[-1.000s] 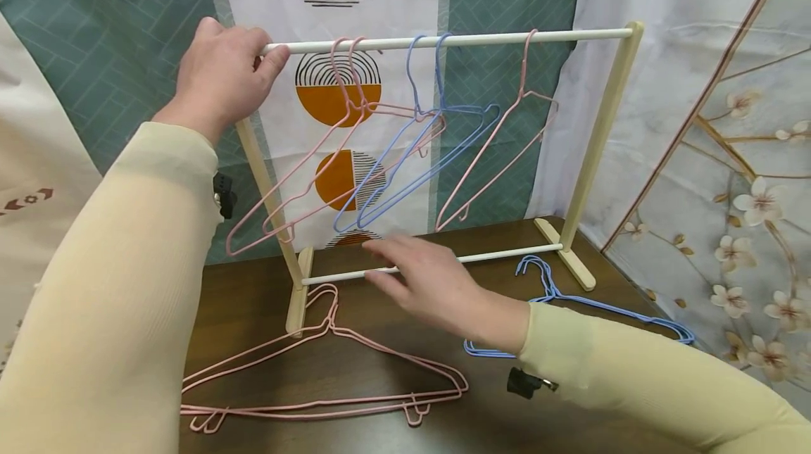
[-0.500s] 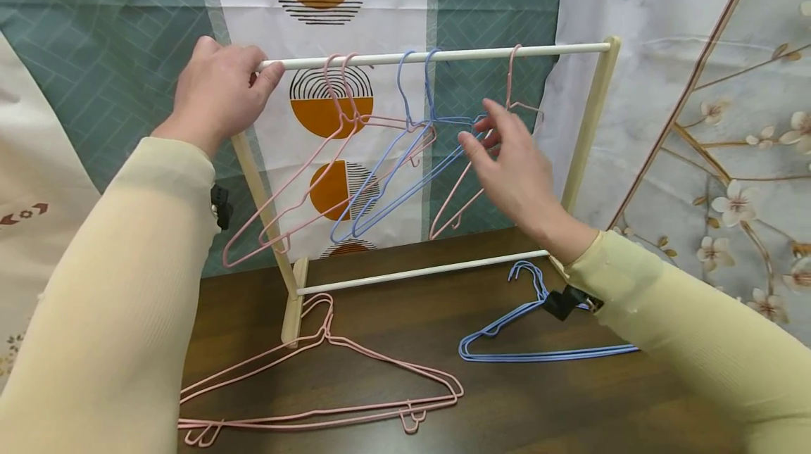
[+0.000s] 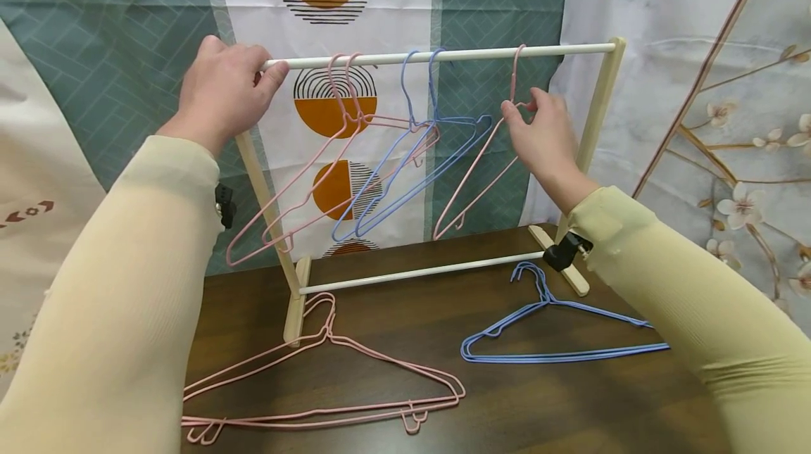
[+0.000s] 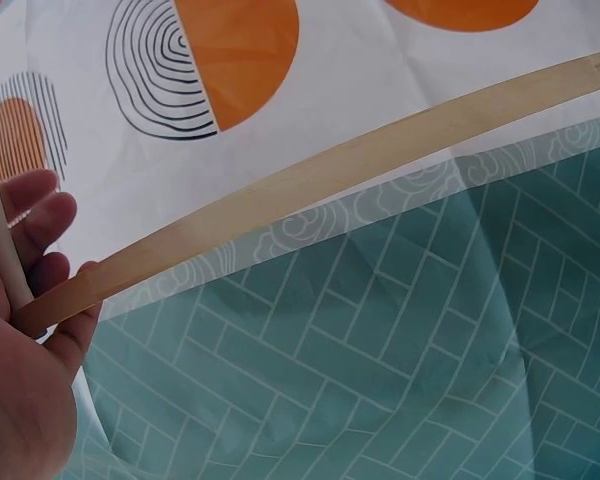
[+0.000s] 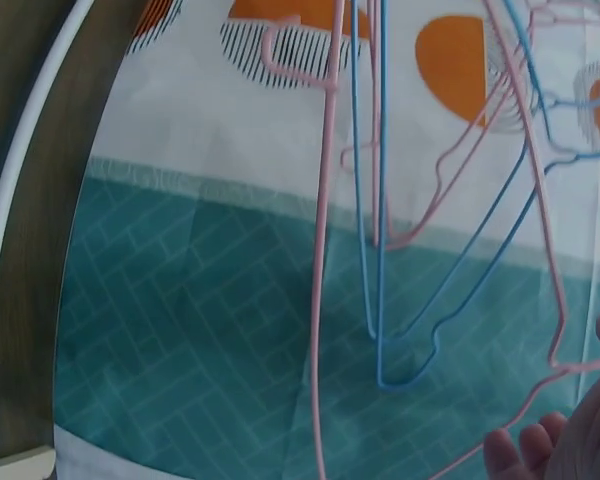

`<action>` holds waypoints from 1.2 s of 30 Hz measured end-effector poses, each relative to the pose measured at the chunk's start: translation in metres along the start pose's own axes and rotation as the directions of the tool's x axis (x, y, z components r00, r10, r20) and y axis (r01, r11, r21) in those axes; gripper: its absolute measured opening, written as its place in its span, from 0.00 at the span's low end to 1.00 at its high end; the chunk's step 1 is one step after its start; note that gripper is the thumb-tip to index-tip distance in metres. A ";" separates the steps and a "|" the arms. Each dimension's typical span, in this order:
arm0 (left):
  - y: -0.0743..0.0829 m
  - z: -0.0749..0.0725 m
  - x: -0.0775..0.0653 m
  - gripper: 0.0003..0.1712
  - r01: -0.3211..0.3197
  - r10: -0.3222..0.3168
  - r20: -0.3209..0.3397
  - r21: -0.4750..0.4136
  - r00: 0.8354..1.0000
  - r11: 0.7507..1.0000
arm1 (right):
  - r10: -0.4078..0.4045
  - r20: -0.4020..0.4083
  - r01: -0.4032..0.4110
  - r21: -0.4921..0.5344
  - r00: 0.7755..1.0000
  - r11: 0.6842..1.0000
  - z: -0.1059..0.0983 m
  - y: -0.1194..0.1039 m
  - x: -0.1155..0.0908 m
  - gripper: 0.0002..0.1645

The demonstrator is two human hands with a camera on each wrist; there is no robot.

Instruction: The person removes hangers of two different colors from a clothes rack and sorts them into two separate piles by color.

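My left hand (image 3: 224, 91) grips the top left corner of a small clothes rack (image 3: 469, 55) with a white rail and pale wooden posts. In the left wrist view its fingers (image 4: 48, 222) wrap round that corner. My right hand (image 3: 548, 134) is at the neck of the rightmost pink hanger (image 3: 514, 77), which hangs from the rail. Thumb and fingers stand on either side of the neck with a gap between them in the right wrist view. Two blue hangers (image 3: 435, 116) hang mid-rail, and two pink hangers (image 3: 360, 116) hang farther left.
Several pink hangers (image 3: 329, 331) lie stacked on the dark wooden table (image 3: 507, 412), left of centre. Blue hangers (image 3: 548, 299) lie in a stack to the right. A lower white bar (image 3: 418, 273) joins the rack's feet. Patterned curtains (image 3: 500, 3) hang behind.
My right hand has risen from in front of the lower bar, moving up and right to the rightmost pink hanger's neck. The left hand keeps its grip on the rack corner.
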State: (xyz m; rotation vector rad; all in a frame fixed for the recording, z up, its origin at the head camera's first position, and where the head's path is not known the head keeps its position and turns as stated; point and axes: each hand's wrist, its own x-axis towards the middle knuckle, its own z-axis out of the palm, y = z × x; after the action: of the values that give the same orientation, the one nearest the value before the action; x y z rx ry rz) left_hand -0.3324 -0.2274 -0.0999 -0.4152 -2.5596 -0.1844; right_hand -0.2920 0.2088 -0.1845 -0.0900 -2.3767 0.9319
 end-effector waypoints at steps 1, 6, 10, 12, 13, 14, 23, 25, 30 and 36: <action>0.000 0.000 0.000 0.33 -0.001 0.001 -0.001 0.001 1.000 1.000 | 0.009 0.007 -0.009 -0.010 1.000 1.000 0.000 0.001 0.003 0.49; 0.000 0.000 0.001 0.33 0.001 -0.001 -0.002 0.002 1.000 1.000 | 0.032 0.053 -0.029 -0.050 0.998 0.998 0.003 0.002 0.015 0.49; -0.001 0.000 0.001 0.33 0.005 -0.005 -0.004 -0.002 1.000 1.000 | 0.035 0.076 -0.030 -0.062 0.997 0.998 0.006 0.000 0.020 0.44; -0.001 -0.001 0.001 0.33 0.004 -0.004 -0.002 -0.003 1.000 1.000 | 0.038 0.073 -0.033 -0.064 0.997 0.997 0.008 -0.001 0.022 0.42; -0.001 -0.001 0.000 0.33 0.002 -0.002 -0.001 -0.003 1.000 1.000 | 0.037 0.066 -0.033 -0.066 0.997 0.997 0.008 -0.001 0.022 0.41; -0.001 -0.001 0.000 0.33 0.001 -0.001 0.000 -0.002 1.000 1.000 | 0.036 0.058 -0.033 -0.066 0.998 0.997 0.009 -0.001 0.023 0.39; 0.000 -0.001 -0.001 0.32 -0.009 0.009 -0.012 -0.001 1.000 1.000 | -0.007 -0.006 0.006 -0.082 1.000 0.997 0.010 -0.001 0.023 0.32; 0.000 0.000 -0.001 0.32 -0.008 0.008 -0.012 -0.002 1.000 1.000 | -0.014 -0.009 0.014 -0.071 1.000 0.997 0.009 -0.002 0.022 0.31; -0.001 0.001 -0.001 0.32 -0.003 0.003 -0.007 -0.001 1.000 1.000 | -0.021 -0.022 0.020 -0.035 1.000 0.999 0.003 -0.007 0.019 0.32; -0.002 0.001 0.000 0.33 -0.005 0.005 -0.013 -0.001 1.000 1.000 | -0.022 -0.028 0.022 0.014 0.999 1.000 -0.010 -0.016 0.012 0.32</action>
State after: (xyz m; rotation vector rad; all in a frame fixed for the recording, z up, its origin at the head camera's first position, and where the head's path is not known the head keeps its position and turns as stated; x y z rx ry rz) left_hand -0.3337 -0.2288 -0.1005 -0.4199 -2.5460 -0.1857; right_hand -0.2942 0.2056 -0.1629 -0.0710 -2.3407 0.9308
